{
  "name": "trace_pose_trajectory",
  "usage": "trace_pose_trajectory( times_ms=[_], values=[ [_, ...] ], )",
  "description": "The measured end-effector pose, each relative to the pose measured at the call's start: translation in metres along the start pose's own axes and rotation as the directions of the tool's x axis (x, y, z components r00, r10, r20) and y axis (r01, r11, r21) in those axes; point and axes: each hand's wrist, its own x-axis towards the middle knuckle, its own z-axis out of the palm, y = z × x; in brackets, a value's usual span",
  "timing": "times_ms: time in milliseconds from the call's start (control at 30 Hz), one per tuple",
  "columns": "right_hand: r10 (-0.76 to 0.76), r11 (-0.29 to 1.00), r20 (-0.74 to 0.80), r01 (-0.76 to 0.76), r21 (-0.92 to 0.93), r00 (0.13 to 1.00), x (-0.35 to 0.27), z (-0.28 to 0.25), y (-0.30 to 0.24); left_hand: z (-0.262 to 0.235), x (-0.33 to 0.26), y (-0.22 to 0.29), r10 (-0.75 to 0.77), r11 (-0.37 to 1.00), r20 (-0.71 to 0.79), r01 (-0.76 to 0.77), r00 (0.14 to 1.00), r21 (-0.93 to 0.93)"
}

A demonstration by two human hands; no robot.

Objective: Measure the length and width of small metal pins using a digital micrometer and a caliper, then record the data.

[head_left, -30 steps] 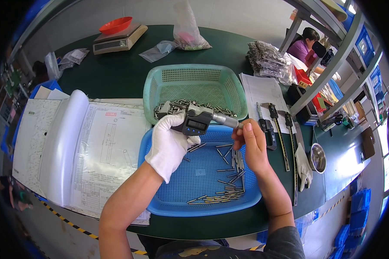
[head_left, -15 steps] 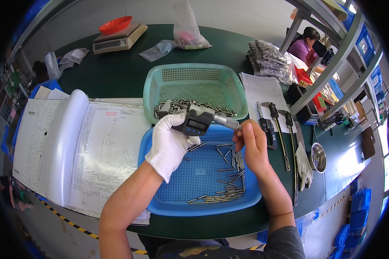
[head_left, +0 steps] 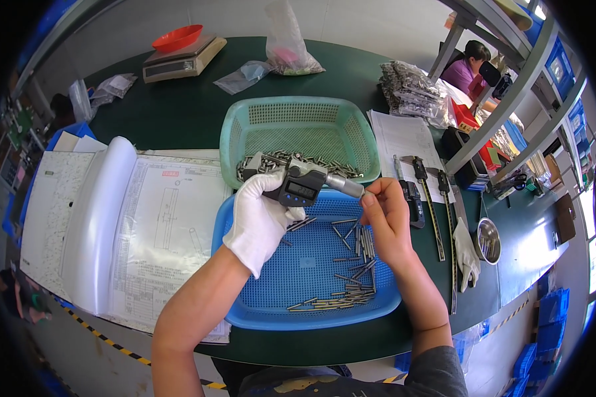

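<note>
My left hand [head_left: 253, 221], in a white glove, is closed around the frame of a digital micrometer [head_left: 302, 183], held above two baskets. The bare right hand [head_left: 387, 215] has thumb and fingers closed on the end knob of the micrometer's silver barrel. Whether a pin sits between its jaws I cannot make out. Beneath my hands, the blue basket [head_left: 265, 314] contains several slim metal pins [head_left: 341, 304], mostly along its right and lower sides. Behind it, the green basket [head_left: 298, 106] holds a heap of small metal pins [head_left: 324, 165].
A technical drawing [head_left: 169, 245] in a clear sleeve lies left. To the right are another micrometer [head_left: 414, 205], two calipers [head_left: 430, 205], a white glove [head_left: 467, 255] and a metal bowl [head_left: 487, 241]. A scale [head_left: 185, 63] and plastic bag [head_left: 290, 43] stand behind. A person [head_left: 467, 69] sits far right.
The fingers of my right hand have turned on the micrometer's end knob and shifted slightly. Digits now show on its display, which looked dark before. My left hand has barely moved.
</note>
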Motion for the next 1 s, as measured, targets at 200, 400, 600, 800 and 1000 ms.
trace_pose_trajectory(
  times_ms=[200, 400, 600, 800, 1000],
  values=[
    [0.056, 0.997, -0.006, -0.055, 0.06, 0.998, 0.0008, 0.0026, 0.0032, -0.003, 0.0001, -0.0005, 0.001, 1.0, 0.003, -0.001, 1.0, 0.018],
    [0.115, 0.991, 0.084, -0.12, 0.058, 0.99, 0.0013, -0.0013, -0.0012, 0.0002, -0.0005, 0.0007, 0.006, 1.0, -0.049, -0.005, 0.999, 0.027],
    [0.083, 0.994, 0.04, -0.085, 0.064, 0.996, -0.0002, -0.0005, -0.0038, 0.0007, -0.0005, 0.0004, 0.0, 0.999, -0.038, 0.001, 0.999, 0.037],
    [0.138, 0.978, 0.053, -0.145, 0.148, 0.989, 0.001, 0.0052, -0.0023, -0.0004, -0.0003, 0.0005, 0.002, 1.0, -0.042, -0.001, 0.999, 0.016],
    [0.187, 0.939, 0.154, -0.223, 0.262, 0.97, 0.0033, -0.0019, -0.0011, 0.0004, -0.0003, -0.0002, 0.019, 0.999, -0.045, -0.018, 0.999, 0.038]
  ],
)
